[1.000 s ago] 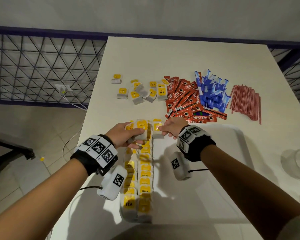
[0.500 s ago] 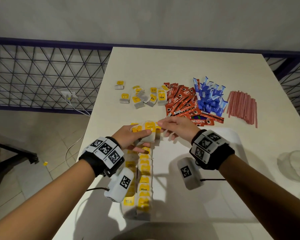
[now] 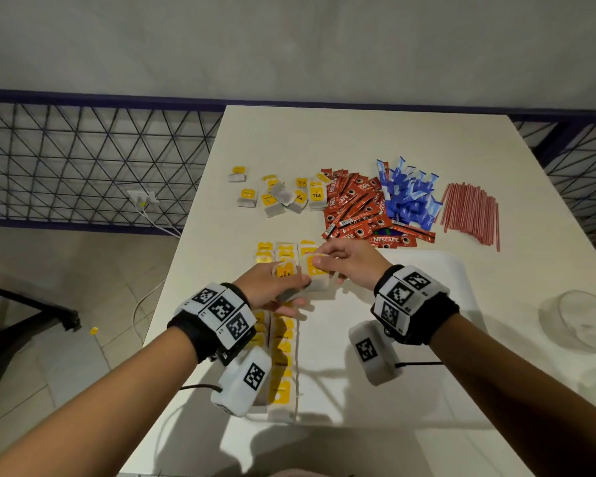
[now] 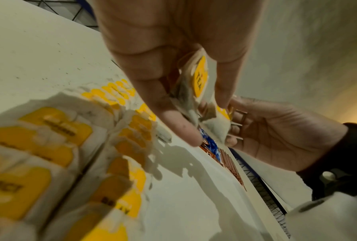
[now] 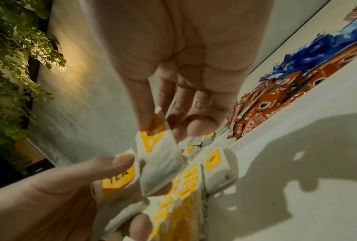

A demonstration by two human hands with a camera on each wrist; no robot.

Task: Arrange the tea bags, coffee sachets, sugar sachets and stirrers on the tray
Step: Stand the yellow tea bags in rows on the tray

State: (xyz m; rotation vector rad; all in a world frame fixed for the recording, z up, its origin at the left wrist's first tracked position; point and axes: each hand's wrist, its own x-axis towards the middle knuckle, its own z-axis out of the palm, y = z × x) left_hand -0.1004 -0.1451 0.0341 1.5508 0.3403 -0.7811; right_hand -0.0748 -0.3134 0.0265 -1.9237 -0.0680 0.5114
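My left hand (image 3: 270,287) grips small tea bag stack (image 5: 115,184) as supply. My right hand (image 3: 348,261) pinches one bag (image 5: 158,156) off it, above tray (image 3: 427,270) left side, to extend rows (image 3: 283,339).

One white tray (image 3: 427,304). Two columns of tea bags (image 3: 283,352) run along its left side, too overlapped to count. About nine loose tea bags (image 3: 279,197) lie far left. The coffee sachets (image 3: 355,208), blue sugar sachets (image 3: 410,197) and red stirrers (image 3: 472,211) are heaps beyond counting.
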